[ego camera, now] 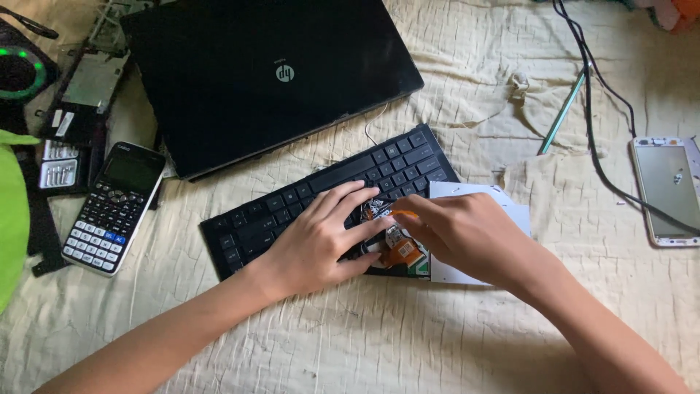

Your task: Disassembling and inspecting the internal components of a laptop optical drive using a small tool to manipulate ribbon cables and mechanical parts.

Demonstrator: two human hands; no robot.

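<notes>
A black laptop keyboard panel lies loose on a cream cloth. My left hand rests flat on its right half, fingers spread over the keys. My right hand comes in from the right, fingers pinched around a small part with an orange flex ribbon and a bit of green board, which sits on the keyboard's front right corner. What the fingertips grip is partly hidden. A white sheet-like plate lies under my right hand.
A shut black laptop lies behind the keyboard. A calculator and bit holders lie at left, a phone with a black cable at right, and a thin teal tool.
</notes>
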